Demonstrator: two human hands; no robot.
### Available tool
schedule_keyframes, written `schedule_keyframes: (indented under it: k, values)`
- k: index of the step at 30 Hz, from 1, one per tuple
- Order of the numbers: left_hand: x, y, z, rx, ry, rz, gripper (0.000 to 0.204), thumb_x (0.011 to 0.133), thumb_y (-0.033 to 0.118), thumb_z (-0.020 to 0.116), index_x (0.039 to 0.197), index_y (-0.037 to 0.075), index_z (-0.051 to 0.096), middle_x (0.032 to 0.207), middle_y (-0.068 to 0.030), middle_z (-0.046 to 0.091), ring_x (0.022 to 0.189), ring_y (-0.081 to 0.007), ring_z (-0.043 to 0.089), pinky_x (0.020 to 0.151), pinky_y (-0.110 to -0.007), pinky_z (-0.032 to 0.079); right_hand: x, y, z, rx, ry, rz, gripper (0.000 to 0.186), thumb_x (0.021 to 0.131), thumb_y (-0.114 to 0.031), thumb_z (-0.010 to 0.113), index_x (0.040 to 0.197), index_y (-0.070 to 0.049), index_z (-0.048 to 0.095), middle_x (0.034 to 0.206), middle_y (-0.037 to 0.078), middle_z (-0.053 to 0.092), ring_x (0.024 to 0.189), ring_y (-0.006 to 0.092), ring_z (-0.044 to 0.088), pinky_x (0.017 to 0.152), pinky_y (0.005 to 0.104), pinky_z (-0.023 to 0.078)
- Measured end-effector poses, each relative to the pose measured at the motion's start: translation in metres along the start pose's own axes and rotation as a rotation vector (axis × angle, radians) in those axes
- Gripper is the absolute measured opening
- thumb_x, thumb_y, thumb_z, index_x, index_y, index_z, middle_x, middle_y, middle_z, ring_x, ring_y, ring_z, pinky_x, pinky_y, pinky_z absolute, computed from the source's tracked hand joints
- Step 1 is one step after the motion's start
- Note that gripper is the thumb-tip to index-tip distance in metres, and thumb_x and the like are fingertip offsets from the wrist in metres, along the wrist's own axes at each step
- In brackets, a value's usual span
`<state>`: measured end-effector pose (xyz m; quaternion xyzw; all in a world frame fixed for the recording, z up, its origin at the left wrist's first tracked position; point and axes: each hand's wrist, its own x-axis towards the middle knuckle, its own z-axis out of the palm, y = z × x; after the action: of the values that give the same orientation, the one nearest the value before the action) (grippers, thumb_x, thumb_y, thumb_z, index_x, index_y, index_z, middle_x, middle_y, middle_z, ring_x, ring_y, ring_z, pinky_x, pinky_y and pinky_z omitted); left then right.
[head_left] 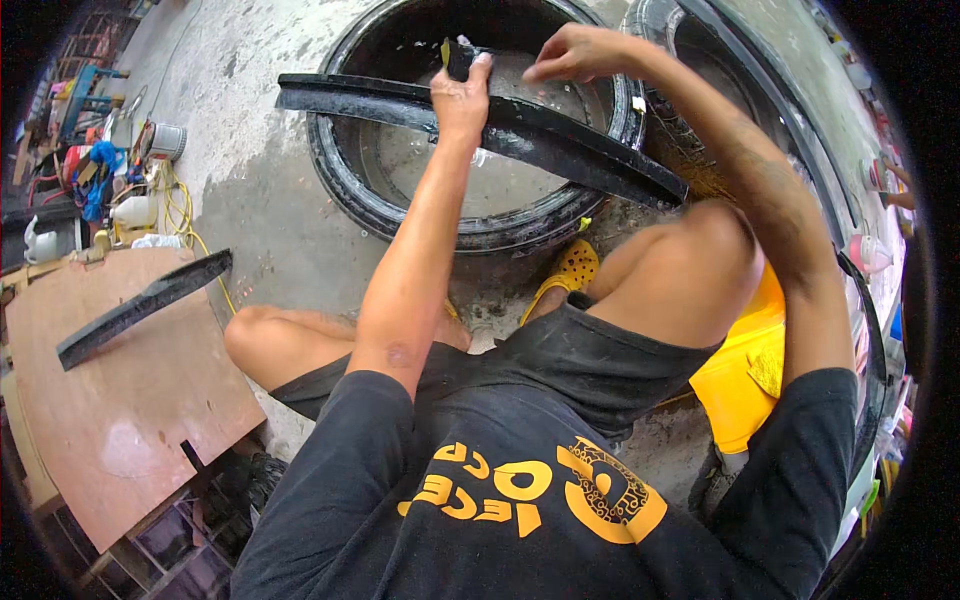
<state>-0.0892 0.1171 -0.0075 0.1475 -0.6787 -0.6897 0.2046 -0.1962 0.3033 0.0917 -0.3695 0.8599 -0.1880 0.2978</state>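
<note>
At the bottom of the view, nearest the camera, is the person's black shirt [350,490] with yellow-orange print, and beyond it black shorts [600,360] and bent bare knees. A yellow clog [575,272] with holes shows on one foot, just short of a round black tub [345,195]. To the right, beside the person's leg, stands a bright yellow container [735,385].

Across the tub lies a long, curved black strip [560,145], wet and shiny, both ends reaching past the rim. The left hand [462,92] is over the strip, left of its middle, gripping a small black block [461,62] with a yellow-green edge; whether the fingers also touch the strip cannot be told. The right hand [578,54] is raised above the tub, apart from the strip, its fingers bent; whether it is closed on anything cannot be told.

Off to the left, a second, shorter black strip [145,310] lies slanted on a brown wooden board [120,430]. Farther out, around the grey floor [265,200], are a yellow cord [185,205], a white jug [42,242], a blue cloth [102,180] and a can [163,141]. Beyond the tub at upper right is another black ring [650,18], partly covered by long black strips.
</note>
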Motion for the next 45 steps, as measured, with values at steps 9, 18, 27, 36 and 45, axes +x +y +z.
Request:
schedule_keyframes:
  k: [9,18,27,36,45]
  values:
    - [0.007,-0.028,-0.048,0.988,0.068,0.568,0.018,0.088,0.015,0.072,0.100,0.003,0.067,0.105,-0.0224,0.058,0.097,-0.0384,0.054,0.085,-0.048,0.043,0.041,0.017,0.122,0.176,0.130,0.185,0.092,0.068,-0.076,0.075,0.112,0.004,0.072,0.104,0.026,0.073,0.101,0.0367,0.071,0.088,0.0441,0.056]
    - [0.012,-0.022,-0.059,0.923,-0.068,0.569,0.021,0.092,0.019,0.070,0.102,0.002,0.067,0.105,-0.0221,0.059,0.098,-0.0399,0.054,0.087,-0.048,0.043,0.023,-0.009,0.128,-0.057,0.325,0.207,0.079,0.079,-0.072,0.068,0.117,-0.003,0.071,0.100,0.027,0.072,0.097,0.0424,0.070,0.087,0.0496,0.055]
    - [0.027,0.019,-0.160,1.045,0.163,0.581,0.034,0.094,0.029,0.072,0.094,-0.005,0.066,0.092,-0.0232,0.060,0.086,-0.0408,0.057,0.080,-0.051,0.046,-0.020,-0.064,0.155,-0.378,0.655,0.045,0.068,0.085,-0.065,0.065,0.107,-0.001,0.065,0.094,0.015,0.070,0.091,0.0332,0.070,0.078,0.0423,0.057]
    - [-0.051,0.002,-0.132,0.758,0.106,0.428,0.042,0.093,0.033,0.074,0.111,-0.003,0.064,0.111,-0.0225,0.056,0.102,-0.0386,0.055,0.091,-0.048,0.045,-0.021,-0.075,0.174,-0.346,0.554,0.037,0.041,0.082,-0.035,0.076,0.112,-0.008,0.067,0.084,0.015,0.072,0.091,0.0353,0.069,0.075,0.0475,0.056]
    - [-0.075,-0.008,-0.124,0.865,0.224,0.491,0.029,0.094,0.022,0.070,0.105,-0.002,0.058,0.107,-0.0210,0.055,0.103,-0.0389,0.053,0.093,-0.049,0.039,-0.022,-0.086,0.187,-0.301,0.439,-0.005,0.040,0.081,-0.024,0.077,0.118,-0.011,0.069,0.083,0.020,0.072,0.083,0.0388,0.071,0.073,0.0486,0.056]
